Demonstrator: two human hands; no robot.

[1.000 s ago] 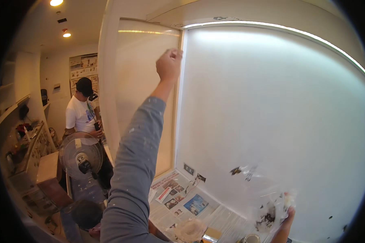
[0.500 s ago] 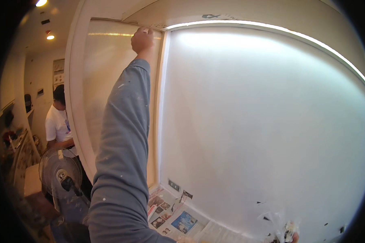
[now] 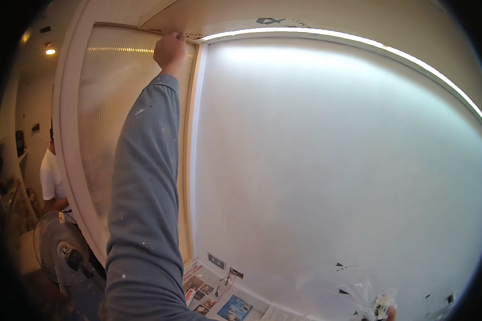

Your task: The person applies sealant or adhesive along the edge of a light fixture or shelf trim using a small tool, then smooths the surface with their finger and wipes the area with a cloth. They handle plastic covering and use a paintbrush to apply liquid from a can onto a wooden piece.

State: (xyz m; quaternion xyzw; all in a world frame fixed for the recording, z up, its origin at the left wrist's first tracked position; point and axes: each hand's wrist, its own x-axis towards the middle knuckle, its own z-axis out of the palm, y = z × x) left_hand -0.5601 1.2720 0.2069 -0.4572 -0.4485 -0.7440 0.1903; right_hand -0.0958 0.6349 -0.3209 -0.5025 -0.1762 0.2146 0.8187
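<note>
My left hand (image 3: 170, 52) is raised to the top corner of a ribbed translucent panel (image 3: 99, 117), right under the cream overhead board (image 3: 219, 13). Its fingers are closed in a pinch against the edge there; whatever they hold is hidden. The grey sleeve of that arm, flecked with white, crosses in front of the panel. Low on the right, only a bit of my right hand (image 3: 392, 313) shows, closed around a crumpled clear plastic bag (image 3: 363, 295) with whitish and dark bits inside.
A lit strip light (image 3: 348, 36) runs along the top of a smooth white wall panel (image 3: 326, 160). Below are a wall outlet (image 3: 216, 260) and newspaper sheets (image 3: 201, 283). At left, beyond the frame post, are a standing fan (image 3: 51, 241) and a person in white (image 3: 51, 176).
The whole view has shifted, so the panel, fan and person appear farther left. My left hand stays at the top corner, and the bag remains in my right hand.
</note>
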